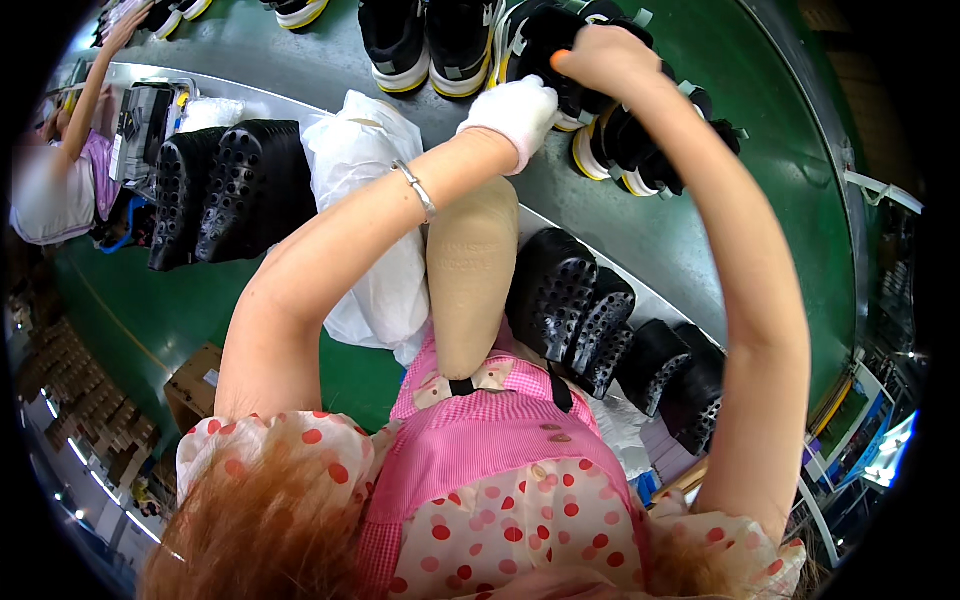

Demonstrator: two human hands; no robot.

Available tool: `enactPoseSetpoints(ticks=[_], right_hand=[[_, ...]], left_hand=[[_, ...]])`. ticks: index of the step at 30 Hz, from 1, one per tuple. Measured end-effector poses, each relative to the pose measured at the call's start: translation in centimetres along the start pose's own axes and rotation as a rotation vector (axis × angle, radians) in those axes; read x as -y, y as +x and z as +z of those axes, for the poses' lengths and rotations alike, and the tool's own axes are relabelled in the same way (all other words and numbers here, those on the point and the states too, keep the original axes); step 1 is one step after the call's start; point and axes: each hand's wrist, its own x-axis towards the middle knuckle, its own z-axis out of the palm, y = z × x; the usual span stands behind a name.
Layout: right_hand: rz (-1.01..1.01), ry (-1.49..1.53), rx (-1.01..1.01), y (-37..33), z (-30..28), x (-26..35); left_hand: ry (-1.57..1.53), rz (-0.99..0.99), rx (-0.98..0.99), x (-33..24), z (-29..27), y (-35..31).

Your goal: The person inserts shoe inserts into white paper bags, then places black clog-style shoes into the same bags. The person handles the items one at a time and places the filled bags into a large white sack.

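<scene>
Both of my arms reach across to black shoes with white and yellow soles at the far side. My left hand (512, 115), in a white knitted glove, is closed against the near part of a tilted black shoe (514, 42). My bare right hand (612, 68) is curled over the same shoe from the right, and an orange cover shows on one fingertip. Its other fingertips are hidden behind the hand. A pair of black shoes (428, 45) stands just left of it. More black shoes (610, 145) lie under and beside my right forearm.
A green belt (790, 90) runs along the line's far side. Nearer me are black studded shoe-shaped pieces (250, 190), a white plastic bag (365, 230) and a smooth tan elongated form (470, 270) against my pink apron. Another person (65, 185) reaches in at far left.
</scene>
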Motion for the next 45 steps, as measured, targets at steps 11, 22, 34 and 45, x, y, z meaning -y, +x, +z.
enactPoseSetpoints(ticks=[11,22,34,45], right_hand=[[0.217,0.459,0.339,6.7,7.3,3.7],[0.039,0.373,-0.038,7.2,8.9,3.9],[-0.085,0.184,-0.186,-9.2,13.2,-9.9],[0.238,0.202,-0.507,-30.1,11.1,-18.3]], left_hand=[[-0.096,-0.302,0.758,3.4,0.3,3.4],[0.135,-0.307,0.753,1.4,-3.3,3.9],[0.196,-0.004,0.196,-2.4,1.0,5.4],[0.091,0.223,0.282,-11.2,9.9,0.0]])
